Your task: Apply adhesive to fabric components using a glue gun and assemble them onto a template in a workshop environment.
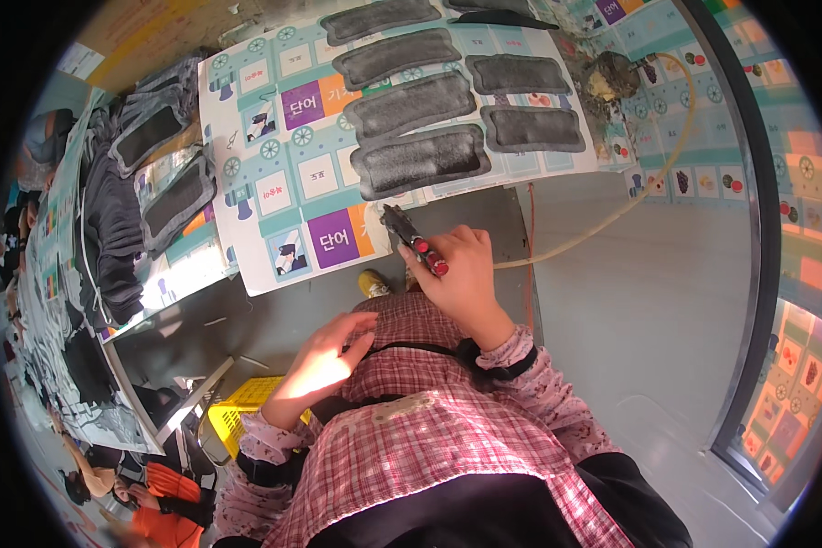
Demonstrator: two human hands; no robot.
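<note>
Plaid apron (429, 443) | R hand (460, 272) grips blk/red tool (417, 244) | L hand (324, 358) free, thumb apart

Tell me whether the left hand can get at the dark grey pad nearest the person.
Likely yes: the left hand looks empty and the way from the left looks free, though the black-and-red tool in the right hand points close to the pad.

Dark grey pieces (420, 163) look like matt, napped cloth, surface mottled and uneven. Sheet (258, 239) under them: smooth, printed, paper or plastic film, can't tell. Tool (418, 245): red parts glossy, dark tip dull. Apron (411, 447): woven plaid cloth, matt. Sleeves (557, 397): thin, creased cloth. Basket (237, 413): yellow plastic. Hose (612, 217): smooth, translucent, plastic-looking.
</note>
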